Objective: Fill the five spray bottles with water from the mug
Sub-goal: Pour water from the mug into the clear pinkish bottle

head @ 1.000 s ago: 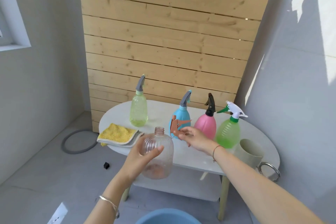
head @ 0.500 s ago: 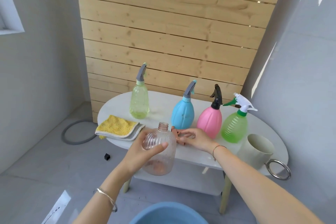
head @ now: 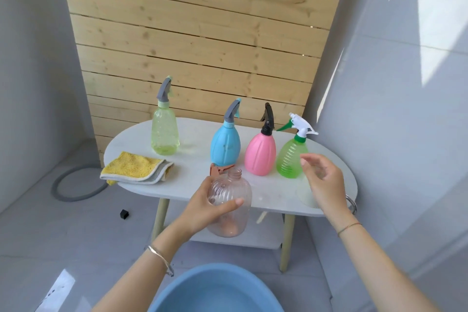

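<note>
The orange spray head [head: 220, 169], held a second ago by the right grip [head: 324, 182], has been laid on the worktop [head: 273, 195] just behind the clear bottle [head: 230, 213]. The right grip has since been swung away to the right. It is now seen in the air over the mug [head: 305, 196], fingers loosely curled and nothing held. The clear bottle is held upright by the left grip [head: 202, 208], thumb across the front and fingers wrapped behind, with its threaded neck left bare. It is carried in front of the worktop's near edge, not stood on it, and no water can be made out in it. From this it is judged that uncapping is done and that the mug is to be taken up next for the pour. The mug is largely hidden and blurred behind the right grip, so its contents cannot be told; it is placed near the right front edge, where a metal ring [head: 352, 204] shows. The yellow bottle [head: 164, 134], blue bottle [head: 225, 145], pink bottle [head: 260, 153] and green bottle [head: 291, 157] are stood capped further back. Little room is left on the right, where the green bottle is just beside the fingers and the wall is near. Open room is found in front, above the basin [head: 215, 289], where a spill might be caught.
</note>
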`<state>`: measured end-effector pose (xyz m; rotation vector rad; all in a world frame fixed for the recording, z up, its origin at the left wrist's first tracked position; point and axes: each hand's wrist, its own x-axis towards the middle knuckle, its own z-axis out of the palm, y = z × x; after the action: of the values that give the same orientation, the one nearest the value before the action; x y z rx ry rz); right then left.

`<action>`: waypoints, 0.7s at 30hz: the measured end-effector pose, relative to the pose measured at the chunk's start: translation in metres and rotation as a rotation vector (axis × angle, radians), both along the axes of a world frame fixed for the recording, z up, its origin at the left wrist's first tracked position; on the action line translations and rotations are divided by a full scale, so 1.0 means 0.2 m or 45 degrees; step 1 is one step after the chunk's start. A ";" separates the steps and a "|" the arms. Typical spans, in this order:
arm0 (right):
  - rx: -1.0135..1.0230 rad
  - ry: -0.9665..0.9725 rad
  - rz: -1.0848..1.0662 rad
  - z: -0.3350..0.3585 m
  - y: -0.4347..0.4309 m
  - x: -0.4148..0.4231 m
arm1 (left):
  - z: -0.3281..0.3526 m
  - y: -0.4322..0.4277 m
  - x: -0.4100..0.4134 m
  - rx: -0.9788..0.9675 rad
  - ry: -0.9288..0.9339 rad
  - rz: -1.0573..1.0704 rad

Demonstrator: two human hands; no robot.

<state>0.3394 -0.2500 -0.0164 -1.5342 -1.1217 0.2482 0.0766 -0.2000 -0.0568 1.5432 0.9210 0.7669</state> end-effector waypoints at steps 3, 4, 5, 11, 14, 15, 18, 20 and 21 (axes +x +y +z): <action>0.044 0.073 -0.391 -0.11 -0.13 0.12 | -0.01 -0.04 0.09 0.043 0.016 -0.051; 0.012 0.132 -0.463 -0.14 -0.17 0.15 | -0.02 -0.06 0.12 0.048 0.014 -0.065; -0.033 0.190 -0.495 -0.17 -0.20 0.19 | -0.03 -0.08 0.16 0.045 0.008 -0.078; -0.191 0.525 -0.446 -0.30 -0.24 0.30 | -0.11 -0.17 0.27 0.066 0.049 -0.134; -0.175 0.670 -0.452 -0.31 -0.24 0.32 | -0.15 -0.20 0.30 0.037 0.023 -0.140; -0.181 0.687 -0.452 -0.31 -0.24 0.32 | -0.16 -0.21 0.29 0.025 0.016 -0.136; -0.183 0.733 -0.433 -0.32 -0.24 0.32 | -0.19 -0.22 0.27 0.007 0.013 -0.128; -0.126 0.796 -0.432 -0.32 -0.24 0.31 | -0.20 -0.23 0.24 0.001 0.043 -0.129; -0.086 0.811 -0.440 -0.31 -0.24 0.31 | -0.21 -0.24 0.23 -0.004 0.067 -0.128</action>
<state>0.4006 -0.2972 -0.0781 -1.5225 -0.3460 0.4974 0.1217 -0.2474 -0.0984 1.6006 0.8756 0.6560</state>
